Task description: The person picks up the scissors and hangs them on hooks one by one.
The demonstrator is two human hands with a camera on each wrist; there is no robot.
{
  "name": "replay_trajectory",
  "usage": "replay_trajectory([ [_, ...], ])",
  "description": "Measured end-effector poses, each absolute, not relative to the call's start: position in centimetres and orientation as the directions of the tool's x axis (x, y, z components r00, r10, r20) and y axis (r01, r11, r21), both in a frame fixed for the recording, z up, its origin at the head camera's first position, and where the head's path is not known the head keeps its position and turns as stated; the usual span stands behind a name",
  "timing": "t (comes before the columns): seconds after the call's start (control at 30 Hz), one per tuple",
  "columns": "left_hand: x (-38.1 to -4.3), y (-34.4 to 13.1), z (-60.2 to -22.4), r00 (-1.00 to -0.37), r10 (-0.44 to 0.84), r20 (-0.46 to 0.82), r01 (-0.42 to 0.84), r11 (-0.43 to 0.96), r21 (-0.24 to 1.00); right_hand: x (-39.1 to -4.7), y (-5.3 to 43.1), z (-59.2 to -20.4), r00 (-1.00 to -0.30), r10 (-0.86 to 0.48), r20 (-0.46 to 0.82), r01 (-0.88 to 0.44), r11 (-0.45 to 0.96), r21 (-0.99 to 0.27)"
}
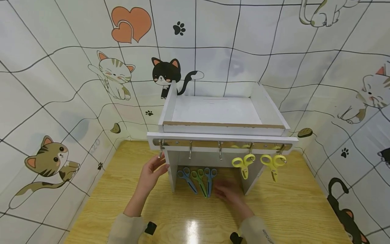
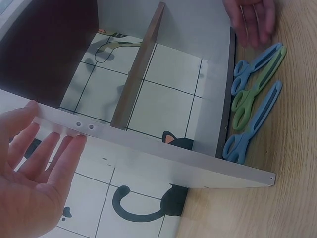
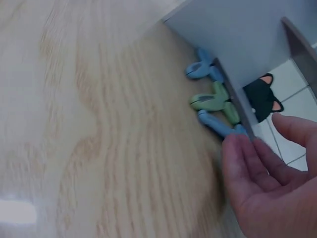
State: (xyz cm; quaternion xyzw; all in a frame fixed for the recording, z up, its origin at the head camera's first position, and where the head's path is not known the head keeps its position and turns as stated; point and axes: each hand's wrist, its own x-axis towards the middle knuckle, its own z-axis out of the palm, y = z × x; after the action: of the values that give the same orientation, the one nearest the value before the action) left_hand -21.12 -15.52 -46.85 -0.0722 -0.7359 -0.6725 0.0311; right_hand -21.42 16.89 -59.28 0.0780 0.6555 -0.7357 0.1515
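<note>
My left hand [image 1: 153, 169] is at the left side panel [image 2: 163, 153] of a white shelf unit, fingertips right at the panel's edge and fingers fairly straight. Slightly blurred, my right hand [image 1: 226, 191] is low over the table beside the scissors, its fingers extended and together. In the right wrist view its fingertips overlap the end of the nearest blue scissors [image 3: 214, 123]. Under the shelf lie blue scissors [image 1: 187, 179], green scissors [image 1: 199, 181] and more blue scissors [image 1: 210, 181], side by side. Two yellow scissors [image 1: 243, 164] [image 1: 273, 164] hang from hooks at the right.
A metal hook rail [image 1: 204, 145] runs along the shelf's front, with several hooks on it. On top is a shallow open tray [image 1: 216, 110]. The unit stands on a wooden table [image 1: 289, 210] against white tiled walls [image 1: 213, 64] with cat drawings.
</note>
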Motion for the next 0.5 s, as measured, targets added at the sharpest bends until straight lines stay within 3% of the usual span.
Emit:
replay_trajectory([
  [0.23, -21.2, -15.3, -46.9, -0.989, 0.060, 0.137, 0.142, 0.082, 0.986, -21.9, 15.3, -60.0, -0.975, -0.022, -0.220, 0.204, 0.298, -0.932],
  [0.5, -21.0, -15.2, -46.9, -0.989, 0.046, 0.139, 0.143, 0.078, 0.987, -22.8, 14.4, -60.4, -0.993, -0.020, -0.114, 0.079, 0.599, -0.797],
])
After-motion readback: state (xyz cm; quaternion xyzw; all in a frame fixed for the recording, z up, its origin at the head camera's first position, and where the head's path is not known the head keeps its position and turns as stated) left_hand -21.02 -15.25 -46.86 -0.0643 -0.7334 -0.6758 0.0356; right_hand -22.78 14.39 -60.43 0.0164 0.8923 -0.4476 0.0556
